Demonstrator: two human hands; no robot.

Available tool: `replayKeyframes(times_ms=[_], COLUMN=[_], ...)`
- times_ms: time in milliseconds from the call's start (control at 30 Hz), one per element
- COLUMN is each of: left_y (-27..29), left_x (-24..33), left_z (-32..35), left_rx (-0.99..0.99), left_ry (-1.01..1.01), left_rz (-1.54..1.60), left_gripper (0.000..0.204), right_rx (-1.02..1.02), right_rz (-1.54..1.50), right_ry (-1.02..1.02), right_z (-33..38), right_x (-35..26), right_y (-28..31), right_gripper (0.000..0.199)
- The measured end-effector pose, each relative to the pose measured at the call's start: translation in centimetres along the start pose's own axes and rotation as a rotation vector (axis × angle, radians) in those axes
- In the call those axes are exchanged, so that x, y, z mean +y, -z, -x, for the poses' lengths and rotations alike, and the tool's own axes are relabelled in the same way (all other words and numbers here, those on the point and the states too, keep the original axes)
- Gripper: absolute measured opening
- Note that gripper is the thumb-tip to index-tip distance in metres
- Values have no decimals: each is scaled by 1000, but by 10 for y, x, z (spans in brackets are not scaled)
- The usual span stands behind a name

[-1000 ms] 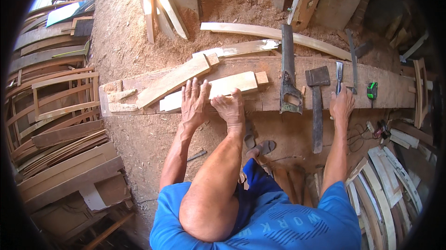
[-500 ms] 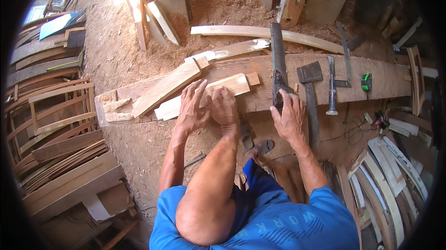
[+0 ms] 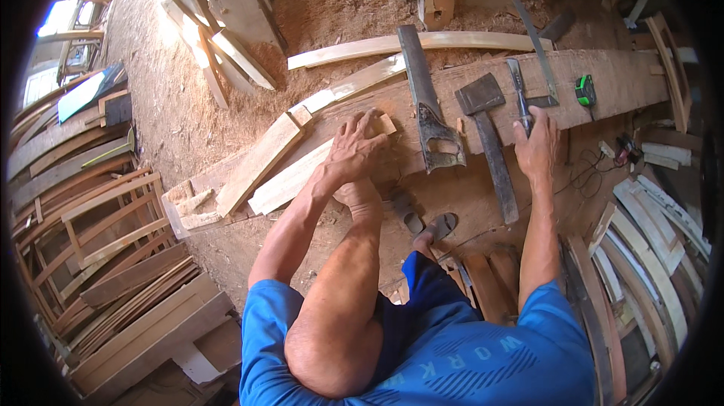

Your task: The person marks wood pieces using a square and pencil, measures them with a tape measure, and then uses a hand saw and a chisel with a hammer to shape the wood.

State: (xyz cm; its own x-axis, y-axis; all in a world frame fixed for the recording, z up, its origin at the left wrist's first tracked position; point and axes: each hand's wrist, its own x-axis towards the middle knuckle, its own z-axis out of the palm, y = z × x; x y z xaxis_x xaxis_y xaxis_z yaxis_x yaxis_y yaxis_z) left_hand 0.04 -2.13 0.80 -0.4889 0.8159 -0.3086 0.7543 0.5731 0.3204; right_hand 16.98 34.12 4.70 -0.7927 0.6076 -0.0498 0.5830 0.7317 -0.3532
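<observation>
While pressed flat on a pale wooden slat (image 3: 313, 168), left hand (image 3: 354, 146) open, fingers spread toward the slat's far end, foot tucked just beneath the wrist against the same piece. Slat lying aslant on a broad weathered plank (image 3: 603, 85), beside a second, shorter board (image 3: 260, 161) angled the same way. Right hand (image 3: 537, 148) closed around the handle of a chisel (image 3: 520, 100), blade pointing away across the plank. Just left of that hand, a hatchet (image 3: 486, 130) lying flat, head away, handle toward the body. Further left, a handsaw (image 3: 426, 100) resting lengthwise, grip near the plank's near edge. Past the chisel, a metal square (image 3: 541, 59) and a small green tape measure (image 3: 585, 90). Sawdust-covered ground (image 3: 181, 127) around, stacked chair frames (image 3: 98, 217) off to the left, curved pale slats (image 3: 648, 247) to the right.
</observation>
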Motion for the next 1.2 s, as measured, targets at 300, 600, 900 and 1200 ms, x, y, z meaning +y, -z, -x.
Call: replayKeyframes(times_ms=[300, 600, 900, 1200], left_y=[0, 7, -44, -42], left_x=[-36, 4, -15, -28], left_z=[22, -8, 12, 12], left_rx=[89, 155, 384, 376], left_ry=[22, 137, 207, 238], left_rz=[341, 189, 47, 322], left_gripper=[60, 68, 64, 87], right_rx=[-75, -408, -344, -176], right_rz=[-498, 34, 143, -570], right_ry=[-21, 287, 357, 301], right_z=[34, 84, 85, 87], right_x=[-50, -114, -140, -135], right_y=[5, -57, -80, -52], right_gripper=[46, 79, 84, 49])
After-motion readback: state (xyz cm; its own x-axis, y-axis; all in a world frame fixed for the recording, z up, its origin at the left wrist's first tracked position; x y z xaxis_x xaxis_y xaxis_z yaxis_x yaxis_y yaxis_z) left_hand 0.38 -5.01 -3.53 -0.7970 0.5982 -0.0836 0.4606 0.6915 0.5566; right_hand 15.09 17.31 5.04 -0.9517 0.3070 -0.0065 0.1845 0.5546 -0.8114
